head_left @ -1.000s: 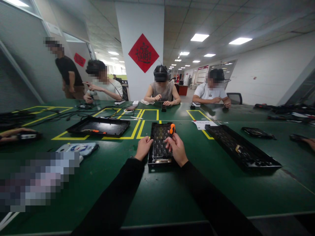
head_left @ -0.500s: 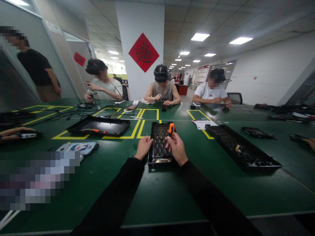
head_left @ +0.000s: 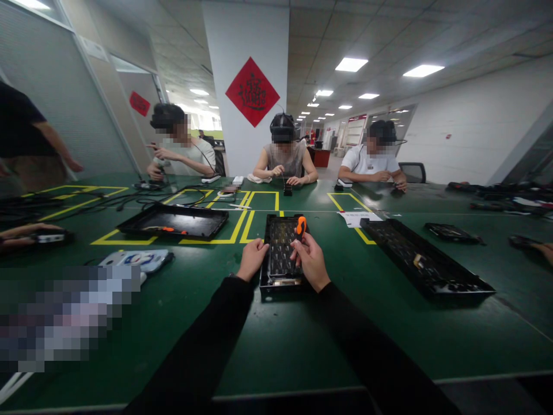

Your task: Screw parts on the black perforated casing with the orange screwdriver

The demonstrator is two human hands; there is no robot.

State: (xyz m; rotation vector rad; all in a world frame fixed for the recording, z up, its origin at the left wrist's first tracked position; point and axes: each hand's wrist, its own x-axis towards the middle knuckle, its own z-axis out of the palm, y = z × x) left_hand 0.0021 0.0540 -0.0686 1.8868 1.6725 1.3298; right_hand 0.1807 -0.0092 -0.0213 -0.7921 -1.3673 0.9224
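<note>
One orange-black screwdriver point(head_left: 301, 229), right hand point(head_left: 311, 260), rectangular tray point(head_left: 265, 271)

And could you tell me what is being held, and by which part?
The right hand holds a screwdriver, fingers just below its orange-and-black handle's top.

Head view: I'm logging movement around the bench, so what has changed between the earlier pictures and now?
The standing person in a black top has moved left, their head now out of frame. Nothing was visibly taken hold of or let go. The right hand still holds the orange-handled tool; the left hand stays at the middle tray's left edge.
</note>
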